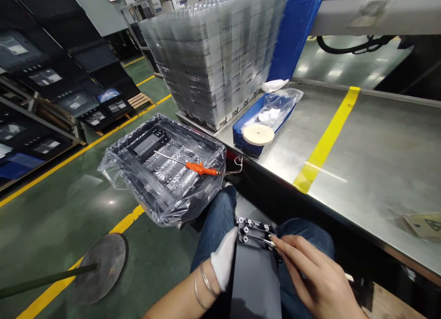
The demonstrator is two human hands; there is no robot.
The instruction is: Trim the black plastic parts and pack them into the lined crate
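A long dark grey plastic part (255, 282) lies over my lap, its black far end fitted with several small round silvery pieces. My left hand (224, 258), in a white glove, holds the part's left edge; its fingers are mostly hidden behind it. The bare right hand (312, 268) is pinched at the right side of the black end, with a thin metallic piece at the fingertips, too small to name. An orange-handled screwdriver-like tool (201, 169) rests across a black crate (172, 197) lined with clear plastic, ahead to the left.
On the metal table (379, 158) stand a blue bin (241, 137) with plastic bags, a round cream disc (258, 134) and a tall stack of clear trays (213, 66). A round stand base (101, 268) is on the floor at left. Black crates (79, 57) are stacked beyond.
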